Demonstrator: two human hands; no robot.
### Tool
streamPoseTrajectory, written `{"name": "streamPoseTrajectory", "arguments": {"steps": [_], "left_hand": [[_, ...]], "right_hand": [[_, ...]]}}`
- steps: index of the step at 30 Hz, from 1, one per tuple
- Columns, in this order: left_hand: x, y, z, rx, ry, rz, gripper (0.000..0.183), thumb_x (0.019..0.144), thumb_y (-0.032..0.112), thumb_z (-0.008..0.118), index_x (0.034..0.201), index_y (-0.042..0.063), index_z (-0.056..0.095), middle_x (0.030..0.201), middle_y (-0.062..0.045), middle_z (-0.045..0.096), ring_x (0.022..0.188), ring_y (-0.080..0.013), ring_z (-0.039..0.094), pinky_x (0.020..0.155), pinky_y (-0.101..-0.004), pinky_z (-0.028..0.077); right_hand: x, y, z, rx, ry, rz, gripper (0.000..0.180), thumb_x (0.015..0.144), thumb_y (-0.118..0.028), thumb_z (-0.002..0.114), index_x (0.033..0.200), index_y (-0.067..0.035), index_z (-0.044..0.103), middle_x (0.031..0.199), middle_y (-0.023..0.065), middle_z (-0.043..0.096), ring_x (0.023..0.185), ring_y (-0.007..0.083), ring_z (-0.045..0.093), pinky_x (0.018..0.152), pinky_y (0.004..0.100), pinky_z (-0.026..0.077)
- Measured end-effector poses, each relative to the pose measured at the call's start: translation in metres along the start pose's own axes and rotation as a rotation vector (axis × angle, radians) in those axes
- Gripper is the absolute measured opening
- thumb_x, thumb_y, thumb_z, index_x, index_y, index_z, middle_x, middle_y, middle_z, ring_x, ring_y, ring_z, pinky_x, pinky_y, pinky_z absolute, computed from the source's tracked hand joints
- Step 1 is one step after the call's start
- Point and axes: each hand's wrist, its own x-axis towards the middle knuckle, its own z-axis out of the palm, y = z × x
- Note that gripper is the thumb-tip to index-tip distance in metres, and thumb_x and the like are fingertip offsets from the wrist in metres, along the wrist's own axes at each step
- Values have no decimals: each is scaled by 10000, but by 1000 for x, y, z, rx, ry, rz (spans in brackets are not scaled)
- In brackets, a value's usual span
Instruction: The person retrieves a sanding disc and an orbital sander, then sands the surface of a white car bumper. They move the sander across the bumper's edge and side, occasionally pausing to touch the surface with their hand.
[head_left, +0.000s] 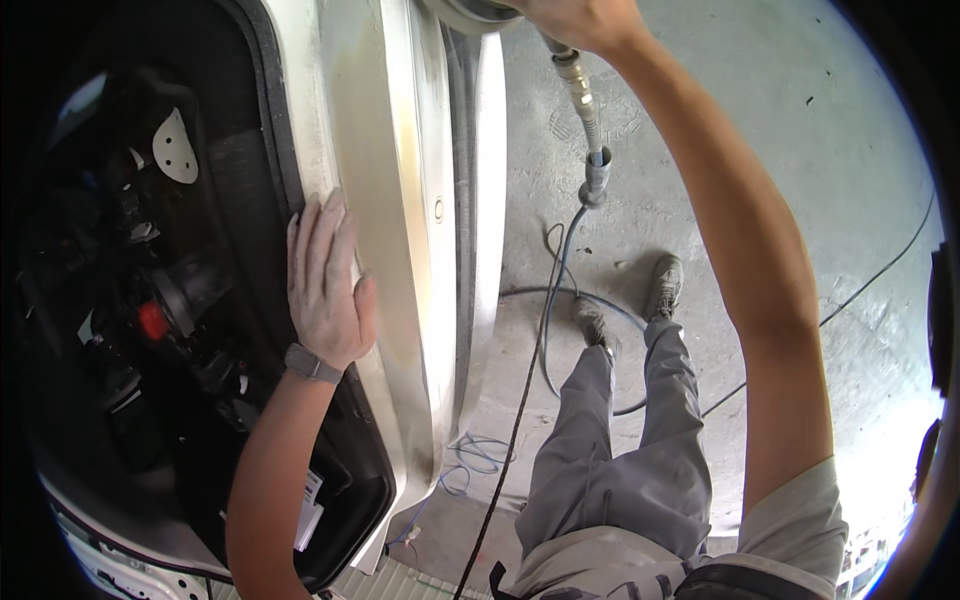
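Note:
My left hand (326, 281), dusty and wearing a watch, lies flat on the white painted edge of a vehicle body opening (352, 150). Its fingers are straight and hold nothing. At the top of the view my right hand (589, 22) grips a round-padded sander (476, 16), cut off by the frame edge. The pad sits over the outer part of the panel; whether it touches cannot be seen. A metal air coupling (576, 82) hangs from the tool, leading to a blue-grey hose (559, 300). Yellowish sanded patches (360, 67) show in the white paint.
Inside the dark cargo space (225, 187) lie loose parts, a perforated sanding disc (175, 148) and a red-capped item (152, 321). Hose loops and a black cable (525, 382) cross the concrete floor (750, 112) around my shoes (665, 285). A thin blue line (480, 450) coils below the panel.

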Motion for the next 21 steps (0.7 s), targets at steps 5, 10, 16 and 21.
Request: {"name": "streamPoseTrajectory", "arguments": {"steps": [5,10,16,21], "left_hand": [[1,6,-5,112,-104,16,542,1035,231,511,1547,56,486,1613,-146,470,1513,-440,379,1250,-637,271],[4,12,-8,253,-191,91,564,1040,254,523,1575,84,467,1641,-132,442,1529,-425,354,1269,-639,222],[7,25,-19,325,-472,282,693,1096,428,447,1652,41,302,1732,-150,279,1605,-307,255,1321,-492,171],[-4,47,-37,249,-1018,743,771,1100,526,394,1658,15,248,1739,-146,254,1612,-277,232,1333,-410,148]], "right_hand": [[-90,-13,-43,-97,8,-56,490,835,-314,875,1214,-93,658,1156,139,716,1052,324,734,889,430,632],[-211,-55,-89,-57,-72,45,554,737,-223,910,1223,-130,662,1224,206,633,990,425,729,850,480,645],[-316,-94,-166,-118,-32,248,564,685,-117,924,1183,-90,663,1211,192,616,987,396,704,826,459,604],[-375,-99,-204,-255,98,398,509,698,-70,895,1154,-78,667,1203,175,628,1000,379,695,851,445,587]]}}
